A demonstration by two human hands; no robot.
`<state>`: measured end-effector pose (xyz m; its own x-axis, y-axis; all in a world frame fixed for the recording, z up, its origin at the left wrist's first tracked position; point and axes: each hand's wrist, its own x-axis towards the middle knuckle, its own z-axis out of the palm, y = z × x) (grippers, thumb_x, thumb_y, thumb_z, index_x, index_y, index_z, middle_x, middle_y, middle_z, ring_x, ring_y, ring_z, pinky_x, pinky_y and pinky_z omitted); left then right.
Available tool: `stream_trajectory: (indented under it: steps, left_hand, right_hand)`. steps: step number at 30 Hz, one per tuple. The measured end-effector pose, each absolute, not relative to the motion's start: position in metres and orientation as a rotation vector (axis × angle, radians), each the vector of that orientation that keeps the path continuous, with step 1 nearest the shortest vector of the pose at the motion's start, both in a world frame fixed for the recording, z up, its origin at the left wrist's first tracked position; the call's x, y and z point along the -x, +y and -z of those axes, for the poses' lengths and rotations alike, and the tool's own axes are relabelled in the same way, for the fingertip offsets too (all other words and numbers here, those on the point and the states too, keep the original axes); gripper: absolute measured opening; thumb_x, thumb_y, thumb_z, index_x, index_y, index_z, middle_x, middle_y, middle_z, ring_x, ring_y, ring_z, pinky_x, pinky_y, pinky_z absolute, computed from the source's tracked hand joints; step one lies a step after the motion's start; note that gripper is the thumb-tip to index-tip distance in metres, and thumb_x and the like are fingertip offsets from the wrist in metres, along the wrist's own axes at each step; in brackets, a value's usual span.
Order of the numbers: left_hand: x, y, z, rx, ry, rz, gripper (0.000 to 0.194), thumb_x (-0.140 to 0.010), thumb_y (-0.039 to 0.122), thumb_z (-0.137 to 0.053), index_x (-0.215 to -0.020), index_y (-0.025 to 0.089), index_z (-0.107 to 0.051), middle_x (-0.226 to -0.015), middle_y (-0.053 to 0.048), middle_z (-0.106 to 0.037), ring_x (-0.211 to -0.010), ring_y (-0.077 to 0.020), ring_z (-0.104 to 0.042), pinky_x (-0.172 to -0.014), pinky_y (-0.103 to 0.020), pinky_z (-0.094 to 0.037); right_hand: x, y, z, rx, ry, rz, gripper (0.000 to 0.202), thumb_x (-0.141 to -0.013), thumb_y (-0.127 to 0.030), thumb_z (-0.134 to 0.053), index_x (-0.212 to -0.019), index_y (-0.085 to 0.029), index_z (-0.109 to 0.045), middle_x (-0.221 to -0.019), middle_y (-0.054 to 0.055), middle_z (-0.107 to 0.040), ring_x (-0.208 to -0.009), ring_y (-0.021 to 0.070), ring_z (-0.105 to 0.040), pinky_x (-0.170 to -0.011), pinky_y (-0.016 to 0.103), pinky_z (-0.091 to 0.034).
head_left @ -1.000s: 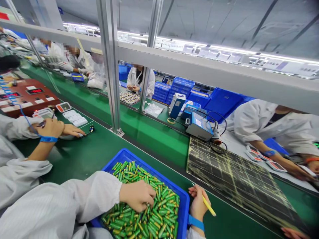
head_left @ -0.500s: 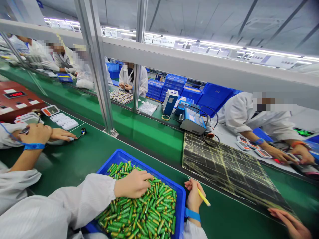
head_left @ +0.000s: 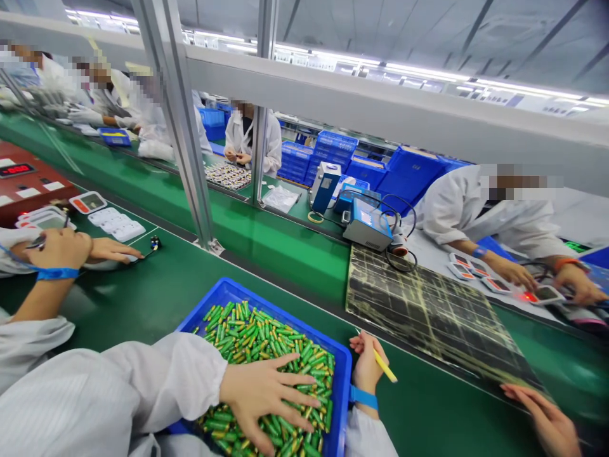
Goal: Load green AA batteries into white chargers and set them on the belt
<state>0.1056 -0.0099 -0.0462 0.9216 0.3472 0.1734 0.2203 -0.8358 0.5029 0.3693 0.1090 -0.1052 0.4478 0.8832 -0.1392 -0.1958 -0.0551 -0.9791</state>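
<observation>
My left hand (head_left: pixel 271 395) lies palm down over the green-and-gold batteries (head_left: pixel 266 336) heaped loose in a blue plastic tray (head_left: pixel 346 381). Its fingers are spread and bare, touching the heap from above. Just beyond the tray's right side, my right hand (head_left: pixel 366 362), with a blue band at the wrist, is closed round a thin yellow-handled tool (head_left: pixel 386 367). The tool's fine tip points away to the upper left; its exact kind is unclear.
Left, a co-worker's hands (head_left: pixel 61 251) work beside white-cased displays (head_left: pixel 88 202). Another person's hand (head_left: pixel 542 412) enters at lower right. Past the bench edge lie a dark taped panel (head_left: pixel 423 311) and a blue instrument (head_left: pixel 368 225). A metal post (head_left: pixel 181 127) rises at the back.
My left hand has gone from bent, gathered fingers to a flat, spread palm, slightly nearer to me. My right hand keeps hold of the yellow-handled tool. The view has shifted a little.
</observation>
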Motion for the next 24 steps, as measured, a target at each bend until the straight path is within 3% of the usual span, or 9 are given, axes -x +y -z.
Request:
stream_trajectory:
  steps: [3, 9, 17, 24]
  left_hand:
    - [-0.108, -0.01, 0.046, -2.564, 0.441, -0.296, 0.067, -0.087, 0.047, -0.058, -0.148, 0.025, -0.041, -0.159, -0.002, -0.032, -0.153, -0.0264, -0.013, -0.122, -0.057, 0.016]
    - [-0.11, -0.001, 0.052, -2.501, 0.464, -0.211, 0.08, -0.083, 0.052, -0.063, -0.152, 0.027, -0.033, -0.16, -0.005, -0.029, -0.152, -0.0326, -0.016, -0.12, -0.066, 0.011]
    - [-0.114, 0.004, 0.062, -2.472, 0.452, -0.205, 0.091, -0.08, 0.057, -0.066, -0.155, 0.025, -0.026, -0.162, -0.007, -0.025, -0.151, -0.0356, -0.019, -0.122, -0.066, 0.006]
    - [-0.115, 0.004, 0.063, -2.486, 0.461, -0.194, 0.089, -0.082, 0.055, -0.065, -0.155, 0.026, -0.025, -0.163, -0.003, -0.021, -0.152, -0.0321, -0.017, -0.124, -0.062, 0.004]
  right_hand:
    - [-0.366, 0.108, 0.101, 1.331, -0.756, -0.908, 0.019, -0.059, -0.049, -0.075, -0.065, -0.034, -0.066, -0.052, 0.003, -0.063, -0.047, 0.0239, -0.06, -0.036, 0.038, -0.048]
    - [-0.365, 0.11, 0.104, 1.39, -0.788, -0.813, 0.032, -0.067, -0.047, -0.071, -0.057, -0.019, -0.059, -0.051, 0.0, -0.06, -0.047, 0.0126, -0.052, -0.049, 0.03, -0.045]
    - [-0.368, 0.112, 0.11, 1.393, -0.815, -0.787, 0.027, -0.076, -0.039, -0.062, -0.06, -0.019, -0.057, -0.05, -0.003, -0.057, -0.046, 0.0092, -0.047, -0.052, 0.025, -0.042]
    - [-0.367, 0.112, 0.107, 1.371, -0.814, -0.779, 0.026, -0.075, -0.038, -0.062, -0.058, -0.019, -0.057, -0.049, -0.003, -0.057, -0.045, 0.0087, -0.046, -0.051, 0.025, -0.041]
